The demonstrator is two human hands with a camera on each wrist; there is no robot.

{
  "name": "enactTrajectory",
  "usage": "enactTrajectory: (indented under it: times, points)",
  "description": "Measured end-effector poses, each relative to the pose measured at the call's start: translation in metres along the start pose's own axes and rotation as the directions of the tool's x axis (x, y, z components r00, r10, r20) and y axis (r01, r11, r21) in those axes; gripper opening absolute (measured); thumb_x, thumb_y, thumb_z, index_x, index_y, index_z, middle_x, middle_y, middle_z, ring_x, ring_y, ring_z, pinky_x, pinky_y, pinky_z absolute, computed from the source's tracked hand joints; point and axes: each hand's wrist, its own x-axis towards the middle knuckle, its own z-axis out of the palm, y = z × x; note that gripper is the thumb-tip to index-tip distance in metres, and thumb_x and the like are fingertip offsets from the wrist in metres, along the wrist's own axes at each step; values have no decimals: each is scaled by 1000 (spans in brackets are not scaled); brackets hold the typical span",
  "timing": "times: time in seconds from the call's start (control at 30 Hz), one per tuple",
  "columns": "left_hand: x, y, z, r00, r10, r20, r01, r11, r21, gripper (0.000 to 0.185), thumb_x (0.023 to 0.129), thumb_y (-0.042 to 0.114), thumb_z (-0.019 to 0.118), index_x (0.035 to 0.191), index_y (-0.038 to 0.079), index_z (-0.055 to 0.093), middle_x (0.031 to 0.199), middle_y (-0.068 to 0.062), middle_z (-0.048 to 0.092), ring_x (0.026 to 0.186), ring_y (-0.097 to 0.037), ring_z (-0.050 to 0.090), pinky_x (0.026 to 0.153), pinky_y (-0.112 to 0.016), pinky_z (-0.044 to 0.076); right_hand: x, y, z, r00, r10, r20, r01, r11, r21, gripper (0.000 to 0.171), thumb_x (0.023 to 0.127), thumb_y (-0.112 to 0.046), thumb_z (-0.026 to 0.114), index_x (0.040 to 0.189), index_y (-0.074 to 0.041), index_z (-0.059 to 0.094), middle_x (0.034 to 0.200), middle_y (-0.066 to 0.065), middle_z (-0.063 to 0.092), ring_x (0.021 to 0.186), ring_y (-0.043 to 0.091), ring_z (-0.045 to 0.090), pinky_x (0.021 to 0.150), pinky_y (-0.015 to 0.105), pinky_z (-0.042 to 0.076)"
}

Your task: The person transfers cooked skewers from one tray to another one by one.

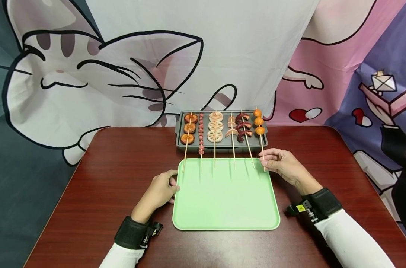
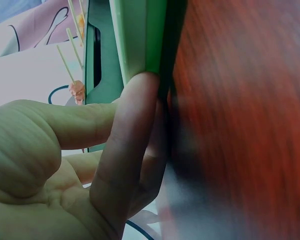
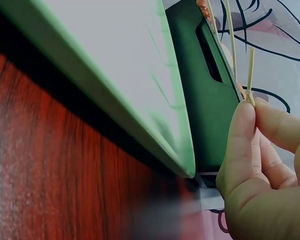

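My right hand pinches the lower stick of a skewer with orange balls between thumb and fingertips. In the right wrist view the stick shows between the fingertips; the balls still lie over the right end of the dark grill pan. At the left edge of a light green tray, my left hand grips the rim. In the left wrist view a fingertip presses the green edge.
Beside the held skewer lie others: octopus tentacles, pale curved slices, lotus root, small pink pieces and mushroom-like brown rounds. Their sticks reach over the tray's far edge. A reddish wooden table lies beneath; printed cloth hangs behind.
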Motion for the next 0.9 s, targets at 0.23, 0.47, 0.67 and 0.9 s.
enactTrajectory:
  times: [0.23, 0.47, 0.67, 0.9]
  points:
    - [1, 0, 0, 1000, 11, 5, -11, 1000, 4, 51, 94, -7, 68, 143, -2, 55, 87, -12, 57, 53, -19, 62, 48, -30, 60, -7, -3, 1, 1000, 14, -14, -15, 999, -51, 33, 97, 2, 68, 126, 12, 57, 98, 4, 74, 89, 12, 72, 79, 24, 65]
    - [1, 0, -1, 1000, 10, 4, -10, 1000, 6, 51, 94, -7, 68, 143, -3, 54, 87, -12, 56, 54, -19, 62, 48, -30, 60, -17, 0, 2, 1000, 5, 4, -5, 998, -57, 24, 96, 2, 69, 119, 6, 62, 95, 3, 73, 87, 11, 72, 78, 26, 65]
    - [1, 1, -1, 1000, 2, 4, -2, 1000, 9, 51, 94, -7, 68, 143, -3, 54, 88, -12, 56, 55, -19, 62, 49, -31, 61, -25, 3, 3, 1000, 14, 21, -12, 995, -96, 26, 96, 1, 69, 119, 9, 59, 97, 4, 73, 88, 12, 71, 77, 25, 65]
    - [1, 0, 0, 1000, 0, 2, 0, 1000, 5, 51, 93, -7, 68, 143, -2, 55, 87, -12, 55, 54, -19, 63, 48, -31, 61, -36, 6, 6, 999, 21, 47, -16, 993, -115, 27, 96, 1, 68, 119, 11, 57, 99, 5, 71, 89, 12, 70, 78, 26, 65]
